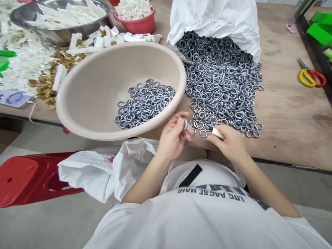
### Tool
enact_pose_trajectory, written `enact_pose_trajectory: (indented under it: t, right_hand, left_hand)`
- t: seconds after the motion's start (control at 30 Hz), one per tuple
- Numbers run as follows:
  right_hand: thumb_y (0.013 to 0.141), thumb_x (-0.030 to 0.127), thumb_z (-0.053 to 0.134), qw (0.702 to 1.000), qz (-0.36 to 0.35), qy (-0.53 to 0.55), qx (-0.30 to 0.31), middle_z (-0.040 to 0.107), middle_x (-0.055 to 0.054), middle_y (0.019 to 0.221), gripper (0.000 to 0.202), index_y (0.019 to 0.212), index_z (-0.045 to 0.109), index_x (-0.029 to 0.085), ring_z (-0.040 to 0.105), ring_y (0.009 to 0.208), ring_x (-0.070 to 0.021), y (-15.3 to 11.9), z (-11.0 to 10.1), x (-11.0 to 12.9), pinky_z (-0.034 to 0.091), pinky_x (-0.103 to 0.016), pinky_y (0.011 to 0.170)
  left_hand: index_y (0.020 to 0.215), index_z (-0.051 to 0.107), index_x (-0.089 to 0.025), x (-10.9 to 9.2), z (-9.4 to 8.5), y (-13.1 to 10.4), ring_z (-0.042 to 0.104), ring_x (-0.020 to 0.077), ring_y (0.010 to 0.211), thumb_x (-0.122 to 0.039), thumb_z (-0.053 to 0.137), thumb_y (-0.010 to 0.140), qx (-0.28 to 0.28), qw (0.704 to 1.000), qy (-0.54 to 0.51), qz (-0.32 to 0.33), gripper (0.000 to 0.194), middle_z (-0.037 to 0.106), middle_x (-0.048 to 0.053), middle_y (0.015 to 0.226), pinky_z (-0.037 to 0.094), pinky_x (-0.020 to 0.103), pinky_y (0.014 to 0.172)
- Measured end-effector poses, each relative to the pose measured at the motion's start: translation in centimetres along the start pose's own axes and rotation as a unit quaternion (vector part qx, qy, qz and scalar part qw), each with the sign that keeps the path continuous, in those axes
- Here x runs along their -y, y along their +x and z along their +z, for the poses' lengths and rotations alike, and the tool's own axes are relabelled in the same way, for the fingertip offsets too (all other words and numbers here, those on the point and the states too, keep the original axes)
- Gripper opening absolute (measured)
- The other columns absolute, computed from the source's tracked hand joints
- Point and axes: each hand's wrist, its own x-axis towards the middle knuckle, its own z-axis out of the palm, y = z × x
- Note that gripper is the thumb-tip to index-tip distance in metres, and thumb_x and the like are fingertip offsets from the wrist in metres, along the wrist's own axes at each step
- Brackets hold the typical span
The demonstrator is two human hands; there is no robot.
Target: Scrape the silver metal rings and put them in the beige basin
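My left hand pinches one grey ring between thumb and fingers, just off the near right rim of a large beige basin. Inside the basin, a heap of grey rings lies toward its right side. My right hand is closed on a small pale tool with a dark tip, held at the near edge of a big ring pile. That pile spreads out of the mouth of a white sack on the table. The two hands are apart.
Red-and-yellow scissors lie on the wooden table at right. At left are a metal bowl of white strips, a red bowl of white pieces and brown scraps. Below the table stand a red stool and a white bag.
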Motion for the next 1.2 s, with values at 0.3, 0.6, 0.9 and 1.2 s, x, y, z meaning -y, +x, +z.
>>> enact_pose_trajectory:
  t: [0.3, 0.6, 0.9, 1.2]
  right_hand:
    - [0.095, 0.027, 0.055, 0.993, -0.008, -0.066, 0.097, 0.064, -0.004, 0.088, 0.014, 0.092, 0.068, 0.023, 0.057, 0.08, -0.0186, 0.9, 1.2, 0.9, 0.03, -0.03, 0.063]
    - [0.093, 0.047, 0.06, 0.904, 0.106, 0.41, 0.064, 0.057, 0.001, 0.08, 0.025, 0.091, 0.057, 0.023, 0.051, 0.07, -0.0129, 0.1, -0.1, 2.6, 0.044, -0.028, 0.068]
    - [0.093, 0.049, 0.059, 0.933, 0.055, 0.354, -0.024, 0.06, 0.0, 0.076, 0.028, 0.091, 0.063, 0.021, 0.055, 0.069, -0.0141, 0.0, -0.1, 1.8, 0.044, -0.028, 0.064]
    - [0.097, 0.044, 0.054, 0.992, -0.099, 0.075, -0.031, 0.051, 0.001, 0.065, 0.033, 0.074, 0.06, 0.02, 0.047, 0.061, -0.0128, -1.5, -0.7, 1.9, 0.032, -0.028, 0.059]
  left_hand:
    - [0.102, 0.063, -0.02, 0.8, -2.2, -0.5, 0.057, 0.0108, 0.069, -0.036, 0.063, 0.088, -0.033, 0.978, 0.204, 0.039, 0.021, 0.063, 0.001, 0.088, 0.048, 0.024, 0.064]
    - [0.078, 0.055, -0.018, 3.0, 1.4, -1.2, 0.044, 0.012, 0.066, -0.046, 0.046, 0.098, 0.1, 0.905, 0.404, 0.083, 0.035, 0.05, -0.001, 0.069, 0.035, 0.027, 0.064]
    - [0.073, 0.055, -0.015, 3.8, 3.4, -1.6, 0.031, 0.0047, 0.049, -0.051, 0.063, 0.087, 0.085, 0.988, 0.088, -0.089, 0.04, 0.041, -0.004, 0.059, 0.022, 0.02, 0.047]
    - [0.068, 0.045, -0.017, 3.8, 3.8, -1.6, 0.023, 0.0033, 0.042, -0.049, 0.063, 0.087, 0.028, 0.99, -0.011, -0.141, 0.042, 0.031, -0.008, 0.05, 0.016, 0.019, 0.043]
